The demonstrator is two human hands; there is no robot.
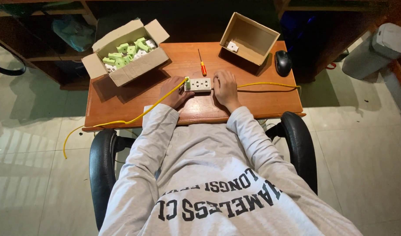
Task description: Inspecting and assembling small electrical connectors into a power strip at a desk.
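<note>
Fingers of left hand (174, 92) hidden, grip unclear, right hand (225, 87) curled on white socket strip (200, 84), strip end covered

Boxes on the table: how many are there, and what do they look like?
Left cardboard box: back left of the wooden table, brown, flaps open, full of small green and white plastic parts.
Right cardboard box: back right, brown, tipped on its side, one small white part inside.
No screens or signs.

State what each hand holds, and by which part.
Both hands hold the white rectangular socket strip: left hand at its green-plug end, right hand at the other end.
</note>
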